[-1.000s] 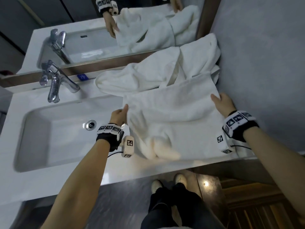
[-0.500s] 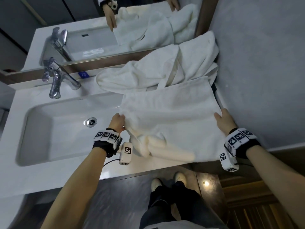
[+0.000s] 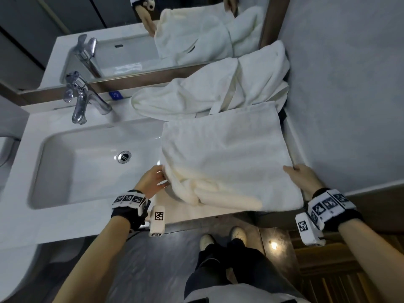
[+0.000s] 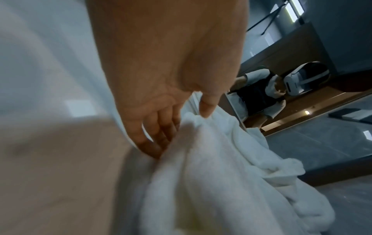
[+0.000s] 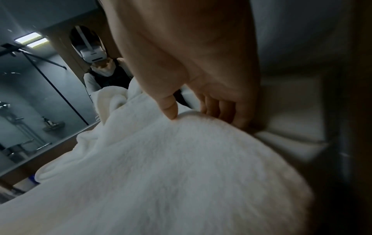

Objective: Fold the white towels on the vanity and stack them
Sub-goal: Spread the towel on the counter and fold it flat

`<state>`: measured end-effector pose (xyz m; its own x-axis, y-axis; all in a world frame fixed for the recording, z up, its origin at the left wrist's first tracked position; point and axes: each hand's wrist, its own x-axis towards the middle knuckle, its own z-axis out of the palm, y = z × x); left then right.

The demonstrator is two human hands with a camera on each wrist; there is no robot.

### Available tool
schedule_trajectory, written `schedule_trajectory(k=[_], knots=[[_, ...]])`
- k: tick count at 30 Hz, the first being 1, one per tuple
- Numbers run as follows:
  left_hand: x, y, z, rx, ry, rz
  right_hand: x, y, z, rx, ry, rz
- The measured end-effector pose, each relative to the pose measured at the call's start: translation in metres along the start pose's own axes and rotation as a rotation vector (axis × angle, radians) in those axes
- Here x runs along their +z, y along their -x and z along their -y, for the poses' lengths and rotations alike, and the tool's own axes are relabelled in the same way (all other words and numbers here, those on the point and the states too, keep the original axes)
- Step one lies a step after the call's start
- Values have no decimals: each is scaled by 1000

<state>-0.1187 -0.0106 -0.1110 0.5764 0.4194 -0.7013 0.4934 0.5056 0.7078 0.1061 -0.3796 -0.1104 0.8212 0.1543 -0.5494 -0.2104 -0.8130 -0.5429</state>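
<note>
White towel point(image 3: 227, 158) spread on vanity point(image 3: 91, 224) right of basin; left hand point(image 3: 153, 179) and right hand point(image 3: 302, 176) each pinch a side edge, likely tensioning for a fold; crumpled towel point(image 3: 209, 92) behind

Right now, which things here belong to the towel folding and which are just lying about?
Part of the job:
- spread white towel, gripped by left hand and right hand
- crumpled white towels behind it
- vanity top

Just there:
- faucet
- sink basin
- mirror
</note>
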Motion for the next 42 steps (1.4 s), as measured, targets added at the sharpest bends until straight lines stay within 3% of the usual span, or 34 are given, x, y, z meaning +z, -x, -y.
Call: schedule_trajectory(k=[2,7,9,11,13,14,16,18,21,25,32,37,42], knots=[[0,6,9,69,1,20,3,5,-8,23,8,2],[8,13,6,247,-260,-38,7,7,-5,-66,-83,-54],[9,9,1,346,-479,-150,5,6,0,-104,-13,-122],[6,4,-2,402,-850,-337,3,4,4,-140,31,-156],[8,5,-4,336,-1113,-477,3,2,10,-142,59,-145],[9,7,-4,304,-1139,-521,3,1,13,-132,64,-135],[13,11,-4,316,-1036,-590,6,1,19,-119,18,-124],[19,22,-3,427,-884,-641,8,0,22,-109,-27,-131],[32,50,8,497,-963,-613,10,0,18,-104,-32,-138],[54,76,39,390,-1271,-454,14,0,12,-86,-46,-130],[77,78,54,147,-1363,-396,14,-2,14,-89,-42,-142],[76,84,52,175,-1256,-380,14,-4,15,-112,-41,-133],[37,88,51,280,-985,-518,10,-3,13,-134,-45,-119]])
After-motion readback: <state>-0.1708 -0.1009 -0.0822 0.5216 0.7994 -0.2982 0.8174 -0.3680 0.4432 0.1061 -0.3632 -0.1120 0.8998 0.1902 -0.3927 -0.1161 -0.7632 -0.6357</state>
